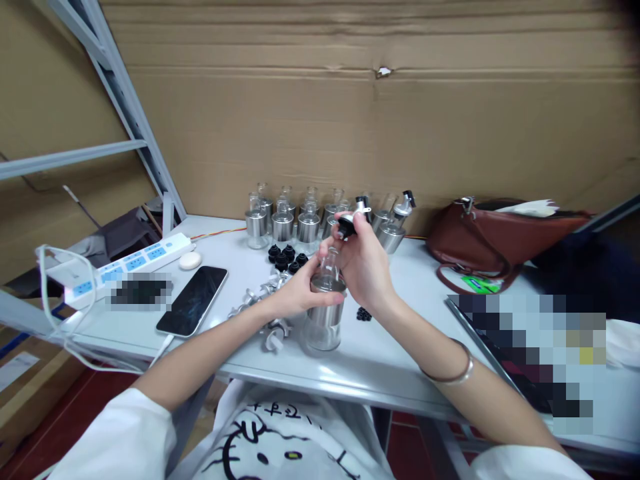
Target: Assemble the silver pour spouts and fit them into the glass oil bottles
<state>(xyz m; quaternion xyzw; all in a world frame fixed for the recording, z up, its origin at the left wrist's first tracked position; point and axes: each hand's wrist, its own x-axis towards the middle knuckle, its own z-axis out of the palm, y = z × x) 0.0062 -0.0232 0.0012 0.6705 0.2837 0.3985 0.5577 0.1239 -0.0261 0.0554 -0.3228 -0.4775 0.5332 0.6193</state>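
Note:
My left hand is closed around a glass bottle with a metal band, upright near the table's front edge. Just above its open neck, my right hand grips a pour spout with a black stopper and silver top; the stopper is apart from the neck. Behind them stand several similar bottles in rows, partly hidden by my hands. One bottle at the right end carries a spout. Left of my hands lie black stoppers and silver spout parts. Small black rings rest beneath my right wrist.
On the left are a phone, a white power strip with a cable, and a round white case. A brown handbag sits at the right. Cardboard walls off the back; a metal frame rises at left.

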